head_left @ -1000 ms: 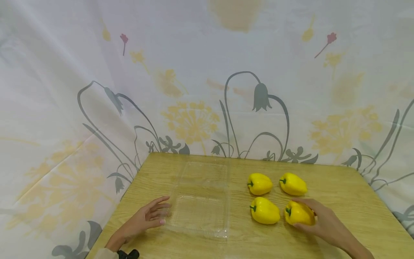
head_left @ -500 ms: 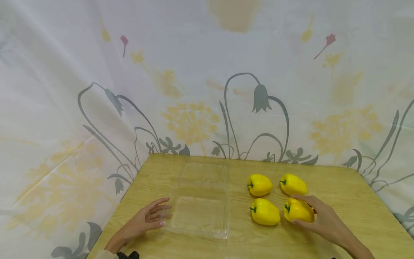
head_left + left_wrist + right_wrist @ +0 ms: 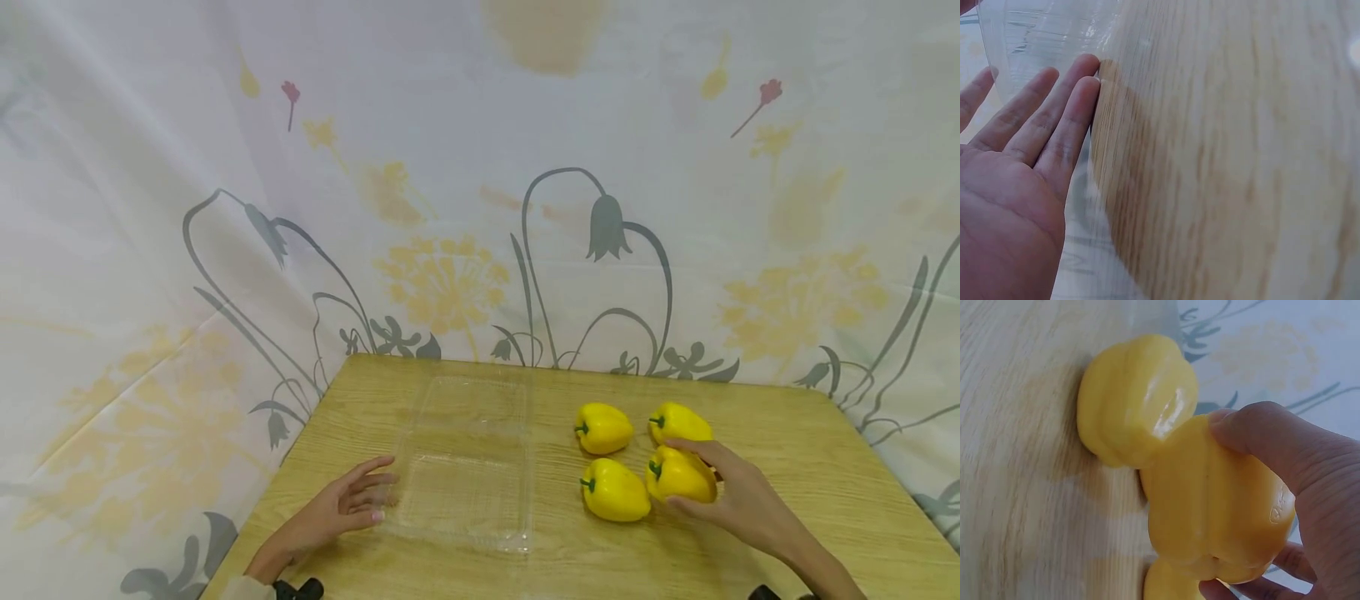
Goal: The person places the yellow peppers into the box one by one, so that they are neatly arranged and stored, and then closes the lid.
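Box point(image 3: 517, 546), head view: clear, lying unfolded on the table point(image 3: 592, 567), one hollow half behind the other.
Left grip point(image 3: 330, 517), head view: fingers extended, holding nothing, at the box's left side.
Right grip point(image 3: 742, 500), head view: thumb and fingers curled round the held pepper point(image 3: 681, 475), well to the right of the box; its stem points boxward.
Other peppers, head view: near pepper point(image 3: 617, 492), between the held pepper and the box; far-left pepper point(image 3: 603, 429), right of the box and farther back; far-right pepper point(image 3: 680, 421), farther from the box again, partly covered by the fingers.
Backdrop point(image 3: 450, 167), head view: flower-printed cloth, behind the box.
Box edge, left wrist view: clear plastic at the straight fingertips; light contact seems likely, pressure cannot be told. Thin plastic would probably slide if pushed, so a gentle steadying touch is best.
Held pepper, right wrist view: thumb on one side, fingers opposite, a well-opposed hold. It seems raised off the table, though its underside is hidden. The skin looks smooth, so firm, even pressure should stop it twisting.
Near pepper, right wrist view: overlaps the held one; touching or not is unclear. A straight lift before any boxward travel should avoid knocking it.
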`<move>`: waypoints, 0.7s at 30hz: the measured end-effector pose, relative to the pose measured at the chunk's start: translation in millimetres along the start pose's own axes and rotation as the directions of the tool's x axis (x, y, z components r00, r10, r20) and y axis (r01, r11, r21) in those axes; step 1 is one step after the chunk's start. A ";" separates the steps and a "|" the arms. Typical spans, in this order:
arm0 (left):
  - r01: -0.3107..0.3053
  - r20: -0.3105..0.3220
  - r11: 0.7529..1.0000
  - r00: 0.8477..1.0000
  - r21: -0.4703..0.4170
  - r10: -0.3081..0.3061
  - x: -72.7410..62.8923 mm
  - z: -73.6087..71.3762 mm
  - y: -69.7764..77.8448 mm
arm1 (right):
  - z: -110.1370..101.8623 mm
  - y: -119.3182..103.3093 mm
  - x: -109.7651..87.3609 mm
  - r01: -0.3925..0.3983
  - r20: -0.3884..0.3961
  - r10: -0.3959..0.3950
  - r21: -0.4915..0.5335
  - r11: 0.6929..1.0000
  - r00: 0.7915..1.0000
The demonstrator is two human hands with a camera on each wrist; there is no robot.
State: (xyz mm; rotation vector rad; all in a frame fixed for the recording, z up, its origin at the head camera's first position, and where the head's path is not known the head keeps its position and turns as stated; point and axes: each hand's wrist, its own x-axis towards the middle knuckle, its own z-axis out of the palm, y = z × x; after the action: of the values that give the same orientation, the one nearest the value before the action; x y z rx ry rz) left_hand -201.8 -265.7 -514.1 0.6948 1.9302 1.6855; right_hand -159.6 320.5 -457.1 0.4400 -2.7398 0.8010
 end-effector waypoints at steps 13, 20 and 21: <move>-0.034 0.008 0.999 0.999 0.029 0.034 -0.4 -0.1 1.3 | -0.8 -10.5 10.0 -0.014 0.016 0.014 0.008 1.000 1.000; -0.030 0.004 0.999 1.000 0.042 0.030 -0.8 -0.5 -1.2 | 0.1 -16.0 15.9 -0.029 0.037 0.028 0.021 0.999 0.999; -0.030 0.004 0.999 1.000 0.044 0.030 -0.8 -0.5 -1.4 | 0.6 -16.5 17.0 -0.024 0.037 0.024 0.021 0.999 0.999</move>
State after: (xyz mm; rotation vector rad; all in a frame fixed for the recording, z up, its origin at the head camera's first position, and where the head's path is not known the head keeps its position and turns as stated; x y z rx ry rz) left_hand -201.7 -266.7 -515.4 0.7463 1.9699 1.6632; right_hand -169.5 303.2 -444.2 0.4313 -2.7775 0.8378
